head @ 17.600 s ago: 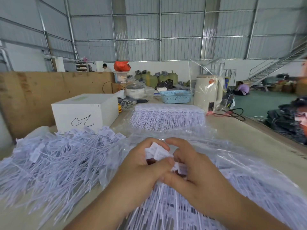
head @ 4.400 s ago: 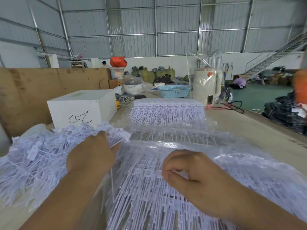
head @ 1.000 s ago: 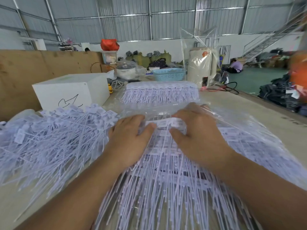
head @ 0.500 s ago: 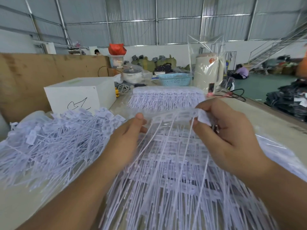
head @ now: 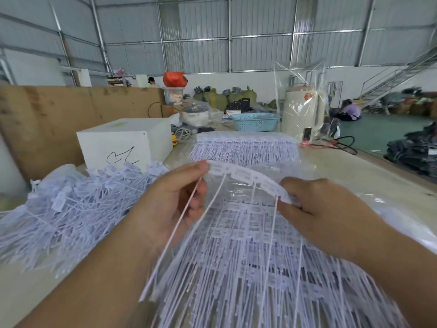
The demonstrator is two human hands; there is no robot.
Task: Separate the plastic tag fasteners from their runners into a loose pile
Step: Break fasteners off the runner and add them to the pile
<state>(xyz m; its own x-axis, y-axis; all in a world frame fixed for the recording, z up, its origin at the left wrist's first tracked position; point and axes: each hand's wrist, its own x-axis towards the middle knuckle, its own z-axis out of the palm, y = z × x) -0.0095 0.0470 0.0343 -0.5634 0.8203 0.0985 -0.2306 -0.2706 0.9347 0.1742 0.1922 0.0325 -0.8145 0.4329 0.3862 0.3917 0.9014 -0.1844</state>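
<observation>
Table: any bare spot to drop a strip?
Bare table on the right, beyond the right hand, and the near-left corner under the left hand. Crowded: loose pile left, runner stack centre, bagged fasteners behind.

— What sits behind the work, on the table?
— A white box with a black scribble, at the left by a brown board.
— Farther back?
— A lidded pot, a blue basket, a cream appliance wrapped in clear plastic, black cables.
— Anyone else?
— Someone seated on the green floor.
</observation>
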